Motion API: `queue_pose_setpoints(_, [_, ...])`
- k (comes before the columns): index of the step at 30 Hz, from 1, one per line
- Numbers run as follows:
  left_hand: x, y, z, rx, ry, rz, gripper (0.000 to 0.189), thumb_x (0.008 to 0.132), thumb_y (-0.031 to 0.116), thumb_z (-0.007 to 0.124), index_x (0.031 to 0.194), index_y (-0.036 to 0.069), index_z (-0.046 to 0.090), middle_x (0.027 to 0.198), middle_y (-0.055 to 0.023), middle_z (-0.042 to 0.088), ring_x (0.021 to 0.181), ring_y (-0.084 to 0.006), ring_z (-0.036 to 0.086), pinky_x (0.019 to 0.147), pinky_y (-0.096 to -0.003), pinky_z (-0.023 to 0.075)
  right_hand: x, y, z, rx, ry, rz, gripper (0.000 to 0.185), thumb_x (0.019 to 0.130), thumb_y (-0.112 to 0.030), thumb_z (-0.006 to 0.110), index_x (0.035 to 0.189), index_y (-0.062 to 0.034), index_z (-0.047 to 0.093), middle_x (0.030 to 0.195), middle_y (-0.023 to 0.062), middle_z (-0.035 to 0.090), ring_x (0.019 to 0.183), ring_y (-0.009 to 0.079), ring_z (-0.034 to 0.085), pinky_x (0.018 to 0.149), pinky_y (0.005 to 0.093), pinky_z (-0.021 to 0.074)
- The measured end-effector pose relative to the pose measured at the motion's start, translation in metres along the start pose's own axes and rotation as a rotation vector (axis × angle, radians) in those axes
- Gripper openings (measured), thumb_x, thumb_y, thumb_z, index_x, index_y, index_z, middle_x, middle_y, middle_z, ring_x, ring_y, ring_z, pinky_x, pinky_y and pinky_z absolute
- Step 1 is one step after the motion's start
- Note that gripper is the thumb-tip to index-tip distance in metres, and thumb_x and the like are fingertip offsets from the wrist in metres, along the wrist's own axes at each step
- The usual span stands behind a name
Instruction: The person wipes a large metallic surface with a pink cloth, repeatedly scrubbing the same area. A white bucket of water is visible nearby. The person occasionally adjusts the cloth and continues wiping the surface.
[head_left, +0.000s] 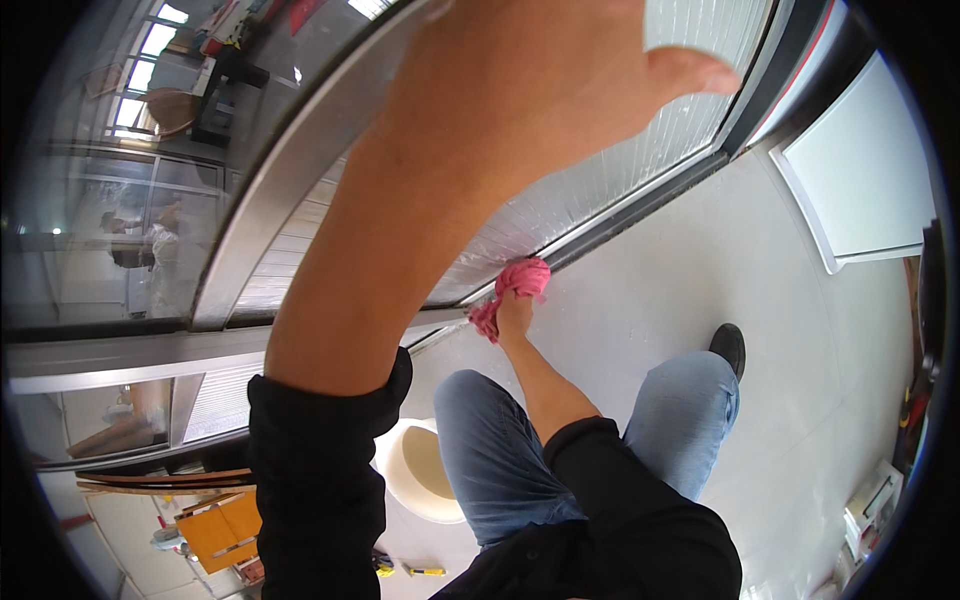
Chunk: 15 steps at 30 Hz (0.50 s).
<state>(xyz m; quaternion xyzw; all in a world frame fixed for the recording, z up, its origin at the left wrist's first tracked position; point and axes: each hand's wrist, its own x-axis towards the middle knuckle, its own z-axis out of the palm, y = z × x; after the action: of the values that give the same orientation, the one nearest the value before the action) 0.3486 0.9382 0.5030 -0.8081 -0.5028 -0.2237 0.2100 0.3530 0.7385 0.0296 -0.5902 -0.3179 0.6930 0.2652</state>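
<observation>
A pink cloth (525, 277) is bunched in my right hand (515, 316), low down against the bottom rail (615, 221) of a metal-framed door or partition. The cloth covers most of the fingers. My left hand (555, 75) is raised close to the camera in front of the ribbed panel (675, 142), with its thumb spread; the other fingers run out of the top of the view, and whether they touch the frame cannot be told. Left of that forearm, a curved-looking metal stile (277, 165) borders a glass pane (120, 262) with reflections.
A cream bucket (420, 472) stands beside my left knee. A yellow-handled tool (426, 571) lies on the grey floor (780, 450) behind it. At the right are a white panel (862, 165) and a pale box (874, 499). An orange wooden piece (221, 529) shows at lower left.
</observation>
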Motion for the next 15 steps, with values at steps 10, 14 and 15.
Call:
queue_pose_setpoints(10, [-0.215,0.116,0.035,-0.279,0.427,-0.855,0.015,0.096,-0.001,0.070,0.109,-0.001,0.076,0.097,-0.0127,0.076,0.088,-0.0208,0.072,0.081,-0.0311,0.0559,-0.035,-0.089,-0.108,-0.028,-0.362,-0.202,0.026,0.102,-0.021,0.064,0.123,-0.0051,0.064,0.102,0.0137,0.074,0.086,0.0289,0.074,0.075,0.0386,0.0577])
queue_pose_setpoints(14, [-0.316,0.219,0.120,-0.789,0.380,-1.836,0.044,0.109,0.022,0.061,0.149,0.004,0.053,0.132,-0.0091,0.067,0.115,-0.0181,0.065,0.099,-0.0326,0.0515,-0.062,-0.144,-0.129,-0.854,-0.285,-0.820,0.028,0.098,-0.021,0.067,0.123,-0.0073,0.068,0.113,0.0133,0.073,0.095,0.0384,0.072,0.077,0.0471,0.0568])
queue_pose_setpoints(15, [-0.325,0.232,0.138,-1.126,0.536,-1.957,0.052,0.111,0.028,0.059,0.155,0.005,0.045,0.140,-0.0084,0.062,0.124,-0.0192,0.062,0.105,-0.0339,0.0498,-0.071,-0.155,-0.129,-0.979,-0.357,-0.815,0.029,0.098,-0.021,0.066,0.124,-0.0084,0.068,0.115,0.0120,0.073,0.095,0.0373,0.072,0.077,0.0476,0.0566])
